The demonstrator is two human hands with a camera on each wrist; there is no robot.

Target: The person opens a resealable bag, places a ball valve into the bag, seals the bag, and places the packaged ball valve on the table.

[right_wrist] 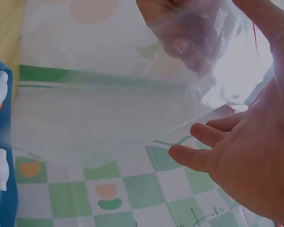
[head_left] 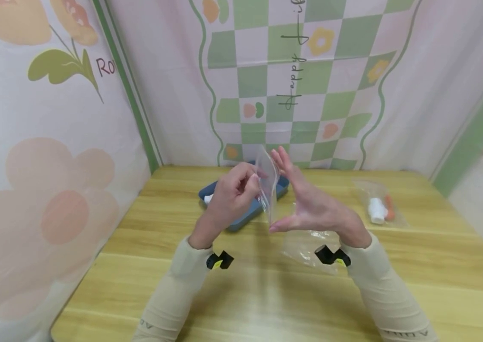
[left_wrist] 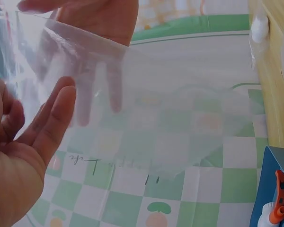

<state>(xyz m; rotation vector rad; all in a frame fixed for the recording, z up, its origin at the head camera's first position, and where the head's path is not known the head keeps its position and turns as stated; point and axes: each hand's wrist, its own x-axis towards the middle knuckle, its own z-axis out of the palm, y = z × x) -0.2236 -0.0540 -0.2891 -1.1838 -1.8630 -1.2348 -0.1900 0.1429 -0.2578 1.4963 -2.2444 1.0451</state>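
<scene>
A clear plastic bag [head_left: 268, 185] stands upright in the air between the two hands, above the table. My left hand [head_left: 234, 192] pinches it at the near side with curled fingers. Thumb and fingers of my right hand [head_left: 316, 206] are spread wide, its thumb tip at the bag's lower edge and its fingertips by the upper edge. Through the film in the left wrist view, the right hand's straight fingers [left_wrist: 85, 94] show. Only thin clear film [right_wrist: 99, 118] is visible in the bag in the right wrist view.
Behind the hands lies a blue tray [head_left: 243, 222], holding white pieces [right_wrist: 0, 170] and orange pieces [left_wrist: 280, 189]. Another clear bag [head_left: 305, 249] lies flat below the right hand. Farther right, a bag [head_left: 397, 216] contains white and orange pieces. Patterned cloth [head_left: 173, 95] hangs around the table.
</scene>
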